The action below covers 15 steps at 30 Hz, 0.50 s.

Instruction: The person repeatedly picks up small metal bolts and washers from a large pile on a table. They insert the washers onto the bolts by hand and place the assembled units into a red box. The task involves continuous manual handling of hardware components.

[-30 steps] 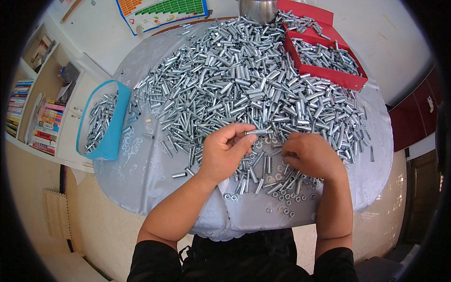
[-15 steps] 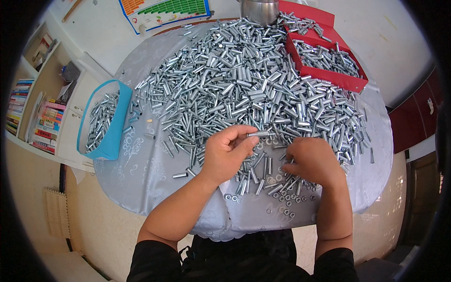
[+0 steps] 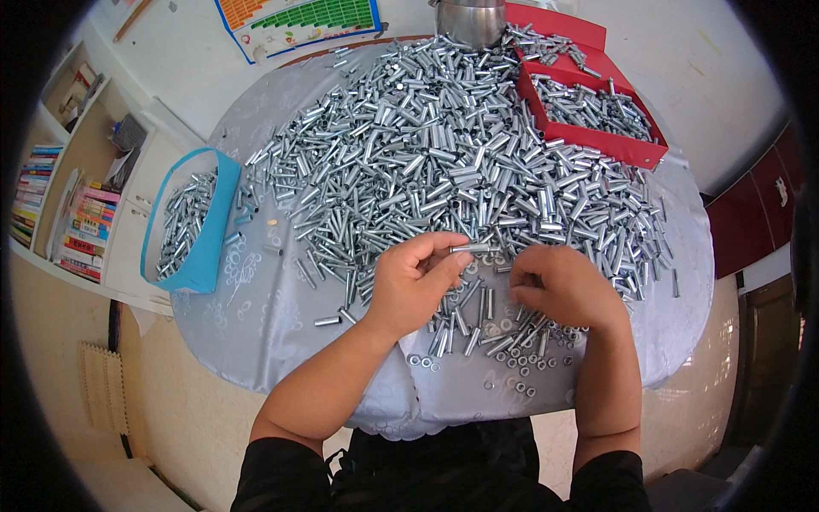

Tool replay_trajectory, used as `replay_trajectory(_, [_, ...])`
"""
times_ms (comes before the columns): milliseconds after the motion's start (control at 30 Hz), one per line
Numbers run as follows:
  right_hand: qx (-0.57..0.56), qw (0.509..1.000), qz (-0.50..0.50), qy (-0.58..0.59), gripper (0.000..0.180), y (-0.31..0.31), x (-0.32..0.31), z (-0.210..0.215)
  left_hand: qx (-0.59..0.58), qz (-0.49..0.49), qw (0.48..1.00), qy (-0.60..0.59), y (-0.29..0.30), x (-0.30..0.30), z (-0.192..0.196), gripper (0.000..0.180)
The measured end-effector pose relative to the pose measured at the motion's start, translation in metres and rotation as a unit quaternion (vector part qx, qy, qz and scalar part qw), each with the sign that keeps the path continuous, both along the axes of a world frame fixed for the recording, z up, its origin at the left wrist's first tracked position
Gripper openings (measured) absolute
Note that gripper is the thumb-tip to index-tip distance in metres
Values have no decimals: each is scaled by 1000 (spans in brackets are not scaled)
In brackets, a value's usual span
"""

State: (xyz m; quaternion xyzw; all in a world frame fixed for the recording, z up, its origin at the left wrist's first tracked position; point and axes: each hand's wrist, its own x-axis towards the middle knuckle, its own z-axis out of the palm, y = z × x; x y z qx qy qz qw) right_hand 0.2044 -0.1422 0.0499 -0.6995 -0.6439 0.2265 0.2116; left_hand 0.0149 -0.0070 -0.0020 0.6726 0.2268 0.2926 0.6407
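Between the thumb and forefinger of my left hand (image 3: 411, 277), a silvery sleeved bolt (image 3: 474, 248) is pinched, lying nearly level with one end pointing right. Just to its right is my right hand (image 3: 567, 286), its fingers curled in and its thumb tucked under. Whatever those fingers hold, if anything, is hidden. Behind both hands spreads a large heap of metal sleeves and bolts (image 3: 426, 154). Several nuts and washers (image 3: 522, 361) are scattered at the near side, below the right hand, beside a few loose sleeves and bolts.
On the left of the cloth-covered table (image 3: 324, 367) stands a blue box (image 3: 205, 264) of metal pieces. A red box (image 3: 597, 145), also filled, sits at the back right beside a steel pot (image 3: 471, 24). Farther left is a bookshelf (image 3: 85, 171).
My right hand has moved slightly left and up, toward the bolt's end, and its fingers have curled in more. The left hand keeps the bolt in nearly the same place.
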Motion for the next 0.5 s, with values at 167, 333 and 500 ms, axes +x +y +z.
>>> replay_trajectory(167, [-13, 958, -95, 272, 9, 5, 8, -8, -13, -13, 1000, -15, 0, 0, 1, 22])
replay_trajectory(333, [13, 895, -164, 414, 8, 12, 7, -6, -24, -18, 1000, -4, 0, -1, 3, 22])
replay_trajectory(500, [56, 879, -164, 443, 8, 16, 5, -15, -45, -19, 999, 11, -2, 0, 4, 23])
